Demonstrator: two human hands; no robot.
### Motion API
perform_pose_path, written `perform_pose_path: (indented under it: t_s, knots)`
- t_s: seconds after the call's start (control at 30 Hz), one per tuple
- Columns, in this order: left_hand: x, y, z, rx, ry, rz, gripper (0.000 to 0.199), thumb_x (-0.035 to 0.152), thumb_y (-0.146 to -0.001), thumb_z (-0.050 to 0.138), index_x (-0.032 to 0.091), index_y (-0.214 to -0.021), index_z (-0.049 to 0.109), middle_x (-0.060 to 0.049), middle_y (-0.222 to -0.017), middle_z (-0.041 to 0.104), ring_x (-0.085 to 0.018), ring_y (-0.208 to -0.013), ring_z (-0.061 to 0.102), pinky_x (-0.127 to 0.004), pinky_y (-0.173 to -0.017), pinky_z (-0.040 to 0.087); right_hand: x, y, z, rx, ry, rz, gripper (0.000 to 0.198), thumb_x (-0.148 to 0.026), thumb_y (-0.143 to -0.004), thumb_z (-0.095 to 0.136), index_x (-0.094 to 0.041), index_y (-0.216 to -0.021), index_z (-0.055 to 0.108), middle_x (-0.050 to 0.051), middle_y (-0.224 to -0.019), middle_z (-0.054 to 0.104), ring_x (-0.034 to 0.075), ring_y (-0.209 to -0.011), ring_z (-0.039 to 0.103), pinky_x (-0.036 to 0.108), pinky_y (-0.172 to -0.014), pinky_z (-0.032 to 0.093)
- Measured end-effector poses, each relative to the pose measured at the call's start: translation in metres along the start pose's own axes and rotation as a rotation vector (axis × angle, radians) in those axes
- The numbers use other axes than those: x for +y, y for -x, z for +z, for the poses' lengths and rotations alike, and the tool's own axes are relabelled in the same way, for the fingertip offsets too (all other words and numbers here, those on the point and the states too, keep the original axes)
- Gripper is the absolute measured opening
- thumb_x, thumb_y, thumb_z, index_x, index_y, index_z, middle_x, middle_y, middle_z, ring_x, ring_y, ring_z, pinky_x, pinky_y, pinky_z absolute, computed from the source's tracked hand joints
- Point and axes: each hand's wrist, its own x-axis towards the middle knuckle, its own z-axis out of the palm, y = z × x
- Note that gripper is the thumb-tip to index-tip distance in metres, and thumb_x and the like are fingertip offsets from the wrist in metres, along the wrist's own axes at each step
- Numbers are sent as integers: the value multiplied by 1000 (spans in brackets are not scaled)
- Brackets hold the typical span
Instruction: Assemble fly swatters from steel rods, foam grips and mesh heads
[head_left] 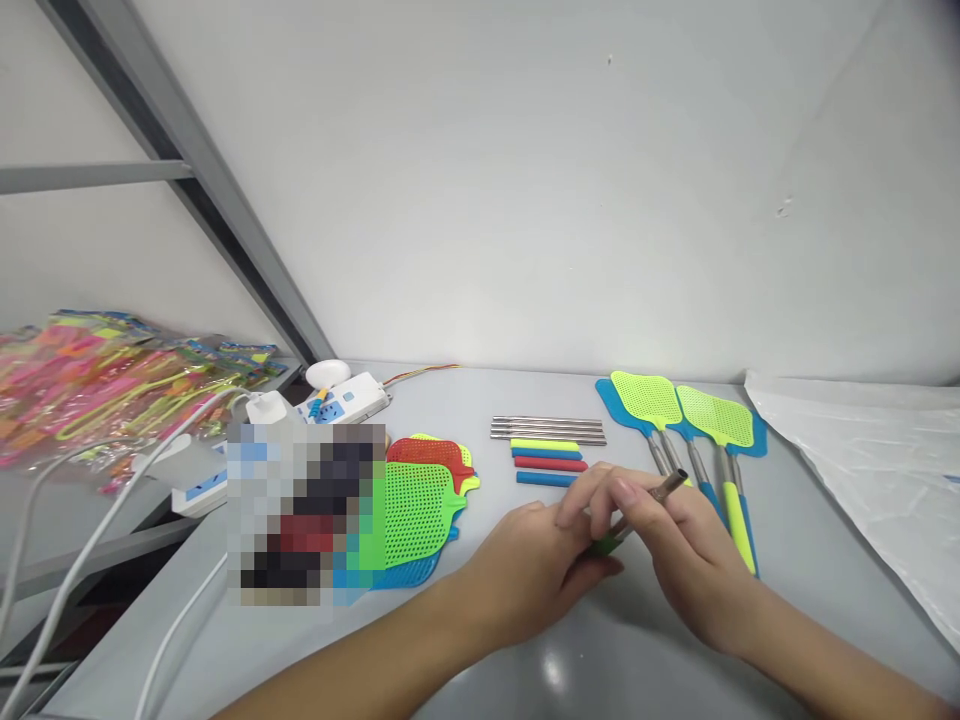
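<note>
Above the front middle of the table, both hands are closed around a fly swatter handle point(669, 486), a metal rod with a green part showing lower down. My left hand point(529, 570) wraps the green end, mostly hiding it. My right hand point(694, 560) grips the metal part, its tip sticking out past the fingers. Just beyond my hands lie several coloured grip sleeves point(551, 464) in green, blue and red. Behind these is a row of metal rods point(547, 430). Mesh swatter heads point(420, 510) in green, red, yellow and blue are piled left of my left hand.
Assembled fly swatters point(716, 415) lie at the right, beside a white plastic sheet point(862, 480). Power strips point(352, 398) and white cables point(82, 510) occupy the left side. Bagged colourful items point(112, 390) sit beyond the metal frame point(202, 200). A blurred-out patch point(300, 520) covers the left table area.
</note>
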Motion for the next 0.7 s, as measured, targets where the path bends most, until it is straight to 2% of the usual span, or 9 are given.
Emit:
perform_pose_path:
  t_s: [0.13, 0.27, 0.33, 0.4, 0.5, 0.57, 0.63, 0.7]
  knots:
    - [-2, -1, 1, 1, -30, -12, 37, 32, -91, 56, 22, -126, 48, -6, -113, 66, -22, -94, 67, -33, -78, 53, 7, -2, 1, 38, 0, 23, 40, -41, -100, 34, -21, -72, 54, 6, -95, 67, 21, -90, 60, 32, -76, 47]
    - [-4, 0, 4, -52, -115, -3, 18, 34, -91, 58, 19, -99, 60, -4, -96, 69, -23, -84, 67, -32, -71, 53, 18, -1, -1, 98, -3, 52, 40, -42, -99, 36, -21, -71, 56, 6, -96, 69, 23, -96, 61, 34, -80, 48]
    - [-2, 1, 6, -82, -171, -5, 18, 36, -91, 58, 18, -89, 61, -4, -88, 69, -23, -82, 67, -32, -70, 53, 23, 1, -2, 135, 15, 40, 40, -42, -99, 36, -22, -73, 58, 6, -96, 69, 24, -98, 60, 35, -83, 47]
    - [2, 0, 6, -117, -212, -26, 19, 36, -91, 58, 18, -91, 61, -4, -89, 69, -25, -81, 68, -34, -69, 53, 25, 4, -2, 135, 16, 14, 39, -40, -100, 35, -22, -74, 58, 6, -95, 68, 24, -95, 60, 35, -81, 47]
    - [7, -1, 5, -167, -203, -51, 24, 35, -92, 58, 19, -109, 58, -5, -101, 69, -27, -84, 68, -37, -70, 52, 24, 10, 1, 95, -28, -50, 37, -37, -100, 35, -22, -74, 56, 7, -91, 67, 22, -84, 59, 35, -75, 46]
    - [9, -2, 4, -151, -138, -41, 32, 35, -92, 58, 20, -119, 53, -6, -109, 66, -27, -89, 67, -36, -74, 52, 21, 12, 4, 102, -96, -85, 37, -35, -100, 35, -21, -71, 54, 7, -85, 65, 21, -75, 57, 35, -70, 45]
    - [8, -2, 3, -119, -62, -24, 33, 37, -92, 58, 20, -120, 51, -5, -110, 64, -23, -91, 65, -33, -76, 50, 15, 12, 7, 189, -206, -91, 39, -36, -100, 35, -22, -67, 50, 6, -74, 61, 20, -69, 54, 35, -64, 43]
    - [7, 0, 1, -96, -43, -20, 26, 43, -93, 55, 20, -106, 55, -3, -100, 63, -20, -85, 62, -29, -71, 47, 8, 8, 7, 348, -329, -69, 42, -36, -99, 34, -23, -61, 46, 4, -63, 54, 20, -66, 52, 34, -61, 41]
